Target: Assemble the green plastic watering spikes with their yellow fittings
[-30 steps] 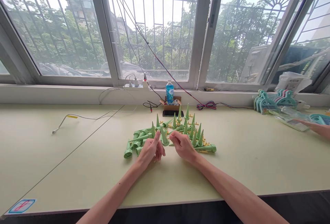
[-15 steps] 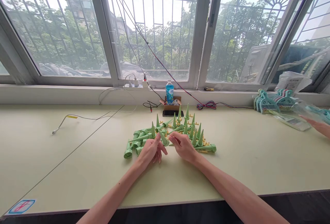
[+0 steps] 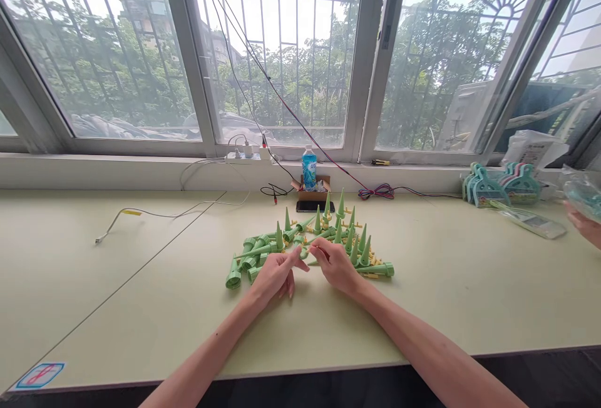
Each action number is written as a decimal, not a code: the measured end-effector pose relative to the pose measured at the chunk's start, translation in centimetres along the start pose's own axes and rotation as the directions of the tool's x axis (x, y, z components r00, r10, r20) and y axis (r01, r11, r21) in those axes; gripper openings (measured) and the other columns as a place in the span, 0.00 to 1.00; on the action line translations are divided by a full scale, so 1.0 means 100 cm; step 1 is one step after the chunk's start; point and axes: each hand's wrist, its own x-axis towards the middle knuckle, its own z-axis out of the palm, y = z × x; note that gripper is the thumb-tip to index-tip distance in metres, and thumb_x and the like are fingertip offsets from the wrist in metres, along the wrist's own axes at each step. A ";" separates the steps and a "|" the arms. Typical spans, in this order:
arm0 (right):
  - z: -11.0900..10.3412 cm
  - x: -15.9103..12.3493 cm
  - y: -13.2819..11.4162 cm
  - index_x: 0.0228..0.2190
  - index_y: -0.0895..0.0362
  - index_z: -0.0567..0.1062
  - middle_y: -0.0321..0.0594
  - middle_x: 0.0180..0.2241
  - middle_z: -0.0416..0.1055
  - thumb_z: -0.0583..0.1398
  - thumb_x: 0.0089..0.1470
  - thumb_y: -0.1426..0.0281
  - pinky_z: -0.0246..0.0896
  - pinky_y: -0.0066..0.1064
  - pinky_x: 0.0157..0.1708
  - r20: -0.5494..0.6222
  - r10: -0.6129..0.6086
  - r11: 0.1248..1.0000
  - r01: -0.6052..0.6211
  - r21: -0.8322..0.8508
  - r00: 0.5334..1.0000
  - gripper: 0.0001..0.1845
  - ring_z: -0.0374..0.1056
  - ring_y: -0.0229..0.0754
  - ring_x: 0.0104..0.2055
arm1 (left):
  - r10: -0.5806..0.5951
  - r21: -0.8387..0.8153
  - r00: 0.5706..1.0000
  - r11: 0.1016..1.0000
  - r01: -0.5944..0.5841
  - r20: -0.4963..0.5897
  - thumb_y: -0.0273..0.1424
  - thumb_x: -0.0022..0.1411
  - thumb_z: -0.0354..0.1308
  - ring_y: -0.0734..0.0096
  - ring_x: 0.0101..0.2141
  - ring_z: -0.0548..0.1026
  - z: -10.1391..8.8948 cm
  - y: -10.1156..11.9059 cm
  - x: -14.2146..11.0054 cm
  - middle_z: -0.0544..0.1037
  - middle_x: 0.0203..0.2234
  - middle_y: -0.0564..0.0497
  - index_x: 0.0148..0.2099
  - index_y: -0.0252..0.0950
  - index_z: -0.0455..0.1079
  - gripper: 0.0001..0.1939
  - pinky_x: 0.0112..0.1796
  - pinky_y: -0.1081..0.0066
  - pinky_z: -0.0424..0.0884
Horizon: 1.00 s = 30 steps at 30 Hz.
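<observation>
In my head view, I am holding a green piece (image 3: 303, 253) between the thumb and forefinger of my left hand (image 3: 276, 275), just above the near edge of the pile on the desk (image 3: 154, 314). Only a small, rounded, pale green part of it is showing; my fingers are hiding the rest, so I am not making out its full shape. My right hand (image 3: 335, 265) is hovering just beside it, its fingers bending inward toward the piece; I cannot tell how tightly they are closing or whether they are gripping anything.

Around my hands, matching matte green spikes are lying and standing. The upright spikes (image 3: 365, 253) are tapering to slim points, mostly on the right, while the lying spikes (image 3: 233, 278) on the left are showing wide, ribbed collars. Small yellow fittings (image 3: 370, 276) are lying scattered among them. Behind the pile, a dark phone (image 3: 315, 206) is lying flat.
</observation>
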 end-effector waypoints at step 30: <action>0.001 0.001 0.002 0.26 0.56 0.62 0.29 0.20 0.52 0.49 0.63 0.62 0.45 0.26 0.23 -0.016 0.039 0.999 -0.039 -0.023 0.999 0.15 0.46 0.33 0.22 | 0.115 0.143 0.993 0.983 -0.111 -0.017 0.48 0.58 0.56 0.76 0.12 0.60 0.002 0.004 -0.004 0.63 0.09 0.60 0.36 0.36 0.66 0.18 0.18 0.75 0.58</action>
